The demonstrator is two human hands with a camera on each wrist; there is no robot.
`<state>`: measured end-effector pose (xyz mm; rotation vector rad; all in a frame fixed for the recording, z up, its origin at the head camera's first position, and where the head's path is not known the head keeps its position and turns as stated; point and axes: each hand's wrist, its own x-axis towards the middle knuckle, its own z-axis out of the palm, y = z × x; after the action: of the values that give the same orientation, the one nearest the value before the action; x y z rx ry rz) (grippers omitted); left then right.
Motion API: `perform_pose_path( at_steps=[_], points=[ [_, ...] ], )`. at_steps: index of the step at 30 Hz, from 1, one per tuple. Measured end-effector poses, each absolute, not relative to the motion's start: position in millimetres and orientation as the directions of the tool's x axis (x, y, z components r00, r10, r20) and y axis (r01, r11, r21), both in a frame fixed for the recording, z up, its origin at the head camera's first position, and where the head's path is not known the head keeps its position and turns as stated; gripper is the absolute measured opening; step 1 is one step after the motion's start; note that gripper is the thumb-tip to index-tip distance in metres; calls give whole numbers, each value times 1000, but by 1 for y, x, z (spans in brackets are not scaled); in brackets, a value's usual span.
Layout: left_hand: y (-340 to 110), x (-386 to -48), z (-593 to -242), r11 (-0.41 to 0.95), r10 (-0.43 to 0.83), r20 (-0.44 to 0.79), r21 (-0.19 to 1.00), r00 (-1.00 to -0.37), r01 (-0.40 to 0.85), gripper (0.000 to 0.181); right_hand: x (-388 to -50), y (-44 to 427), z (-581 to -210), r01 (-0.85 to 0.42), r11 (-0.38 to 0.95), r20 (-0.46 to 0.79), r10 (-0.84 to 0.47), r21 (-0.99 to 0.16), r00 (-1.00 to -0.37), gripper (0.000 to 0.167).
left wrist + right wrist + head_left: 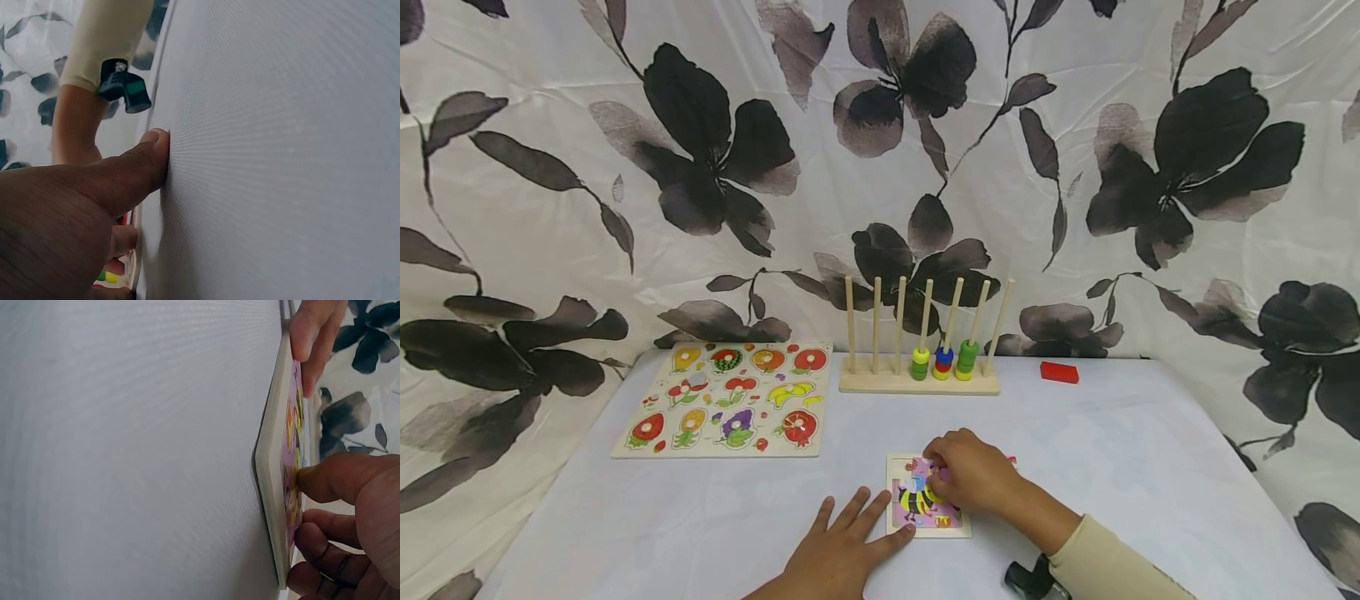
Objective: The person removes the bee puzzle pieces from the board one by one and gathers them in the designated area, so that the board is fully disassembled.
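Observation:
A small square bee puzzle [943, 522] in a pale wooden frame lies flat near the front of the table. My left hand [842, 546] has its fingers spread, with fingertips at the frame's left edge; its thumb [153, 153] shows in the left wrist view. From the right, my right hand [973, 473] reaches over the puzzle with curled fingers. The right wrist view has the thumb [319, 478] touching the picture face and the other fingers bent at the puzzle's side. Whether a loose piece lies under those fingers is hidden.
A fruit peg puzzle board [748, 423] lies at back left. Beside it stands a wooden rack [917, 383] with upright pegs and coloured rings. A red block [1059, 372] lies at back right. A small red thing [1012, 460] peeks from behind my right hand.

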<state>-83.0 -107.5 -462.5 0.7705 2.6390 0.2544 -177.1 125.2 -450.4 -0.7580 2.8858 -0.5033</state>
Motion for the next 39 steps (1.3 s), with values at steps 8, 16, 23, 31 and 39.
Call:
perform_pose_path(
  at_steps=[8,16,23,31,39],
  points=[
    [-106,-84,-464,835,548,-309,262,-777,484,94,-177,125,-450,-460,816,-30,-500,-350,-865,26],
    [-106,-84,-463,837,545,-321,259,-775,482,93,-176,128,-451,-428,828,-48,-476,-363,-878,27],
    [-106,-84,-463,839,542,-319,252,-777,482,94,-176,137,-452,-415,836,-43,-459,-360,-887,26],
    [-104,-84,-463,850,526,-332,244,-783,467,93,-175,147,-451,-400,848,-50,-443,-348,-895,26],
    [-107,-83,-461,832,554,-306,252,-775,495,94,-171,153,-447,-404,851,-52,-445,-334,-894,26]
  ],
)
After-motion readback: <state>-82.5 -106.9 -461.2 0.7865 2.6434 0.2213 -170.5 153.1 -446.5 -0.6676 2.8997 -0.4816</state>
